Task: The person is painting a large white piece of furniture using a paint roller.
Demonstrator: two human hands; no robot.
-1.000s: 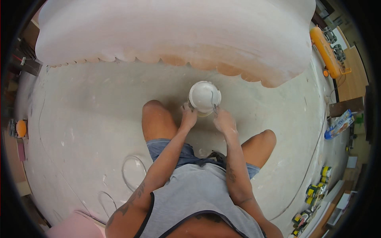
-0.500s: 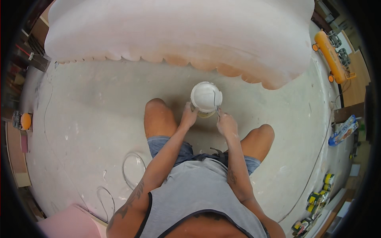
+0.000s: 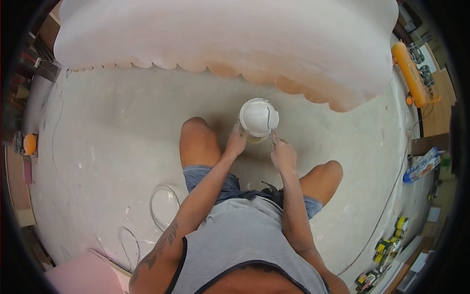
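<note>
Between my knees, a white bucket (image 3: 253, 116) is held up with its opening towards me, pale white stuff inside. My left hand (image 3: 237, 141) is closed on the bucket's near left edge; its fingertips are partly hidden. My right hand (image 3: 283, 154) is closed round the grip of a tool with a thin bent metal rod (image 3: 269, 117). That rod reaches over the near right rim into the bucket. Its working end blends into the white, so the kind of tool cannot be made out.
A large white, scallop-edged panel (image 3: 225, 36) spans the far side. An orange air compressor (image 3: 410, 73) stands at far right, a blue-and-white bag (image 3: 421, 165) below it, and several yellow-and-dark cans (image 3: 382, 247) nearer. A looped hose (image 3: 152, 208) lies on the floor at left.
The bucket and both hands appear slightly farther right in the picture, along with a small shift of the whole view. The rod has stayed in the bucket, and both grips are unchanged.
</note>
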